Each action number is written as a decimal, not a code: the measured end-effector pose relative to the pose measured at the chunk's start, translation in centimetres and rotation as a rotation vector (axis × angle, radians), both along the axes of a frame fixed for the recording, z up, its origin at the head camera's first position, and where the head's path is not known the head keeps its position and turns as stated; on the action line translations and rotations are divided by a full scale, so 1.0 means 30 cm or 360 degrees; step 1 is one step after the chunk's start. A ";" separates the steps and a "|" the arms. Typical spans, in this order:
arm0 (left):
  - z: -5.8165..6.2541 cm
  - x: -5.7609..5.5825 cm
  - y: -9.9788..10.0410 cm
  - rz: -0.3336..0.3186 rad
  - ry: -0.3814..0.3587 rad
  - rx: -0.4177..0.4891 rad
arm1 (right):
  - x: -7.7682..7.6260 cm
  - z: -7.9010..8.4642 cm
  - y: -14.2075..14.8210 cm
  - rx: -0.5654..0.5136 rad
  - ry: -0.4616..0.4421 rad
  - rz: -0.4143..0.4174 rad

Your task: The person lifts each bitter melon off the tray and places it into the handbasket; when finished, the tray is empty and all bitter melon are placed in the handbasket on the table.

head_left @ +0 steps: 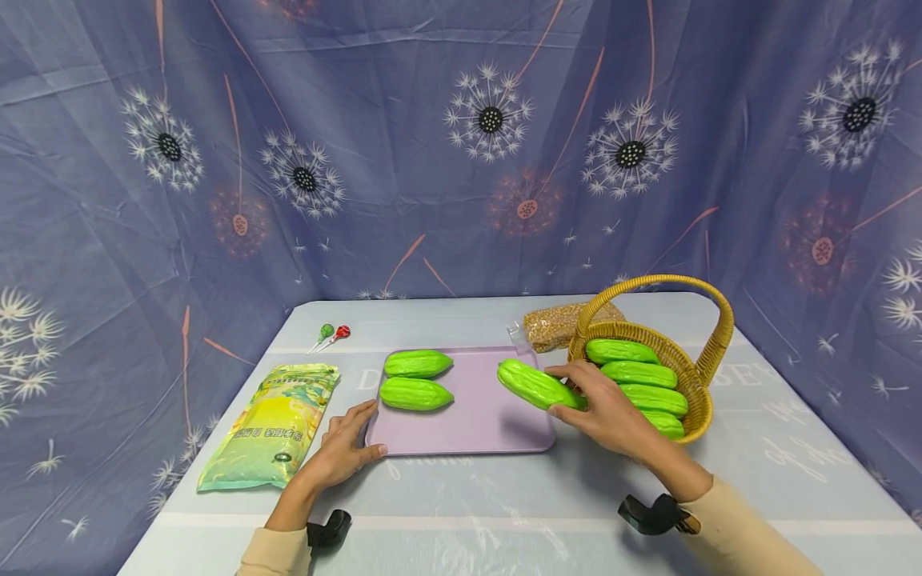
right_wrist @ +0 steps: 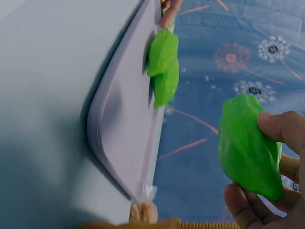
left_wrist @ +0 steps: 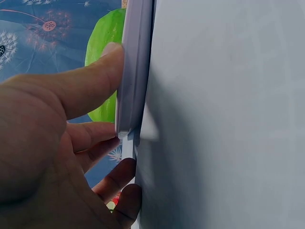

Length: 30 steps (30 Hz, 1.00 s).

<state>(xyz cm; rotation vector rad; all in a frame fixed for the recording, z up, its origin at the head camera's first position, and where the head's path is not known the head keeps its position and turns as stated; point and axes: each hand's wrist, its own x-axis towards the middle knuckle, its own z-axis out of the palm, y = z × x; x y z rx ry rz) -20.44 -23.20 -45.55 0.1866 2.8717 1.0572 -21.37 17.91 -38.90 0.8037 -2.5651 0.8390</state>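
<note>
My right hand grips a green bitter melon by its right end, thumb on one side and fingers on the other. The melon is held up over the right part of the lilac tray, tilted. My left hand holds the tray's near left corner; in the left wrist view the thumb lies against the tray wall. Two bitter melons lie side by side at the tray's left. Several more bitter melons fill the wicker basket at the right.
A yellow-green printed bag lies left of the tray. Behind it are a green lollipop and a red lollipop. A clear pack of grains lies behind the tray, partly hidden by the basket's tall arched handle.
</note>
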 end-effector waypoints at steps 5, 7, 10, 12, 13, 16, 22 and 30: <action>-0.001 0.001 0.001 0.0010 -0.0010 0.0001 | 0.007 0.008 0.057 0.0016 -0.0001 -0.0064; -0.001 0.001 0.001 0.0014 -0.0015 0.0004 | 0.010 0.009 0.079 0.0018 0.0019 -0.0077; 0.000 0.001 0.001 0.0017 -0.0017 0.0004 | 0.018 0.010 0.110 0.0006 0.0051 -0.0084; 0.000 0.000 0.001 0.0017 -0.0017 0.0006 | 0.023 0.010 0.130 0.0001 0.0062 -0.0105; -0.001 0.000 0.001 0.0016 -0.0018 0.0008 | 0.025 0.010 0.140 0.0004 0.0069 -0.0118; -0.001 -0.001 0.000 0.0014 -0.0018 0.0010 | 0.031 0.012 0.169 0.0022 0.0089 -0.0172; -0.003 -0.002 -0.001 0.0013 -0.0013 0.0013 | 0.038 0.012 0.221 0.0028 0.0087 -0.0235; -0.006 -0.003 -0.005 0.0005 -0.0003 0.0015 | 0.048 0.000 0.278 0.0034 0.0101 -0.0289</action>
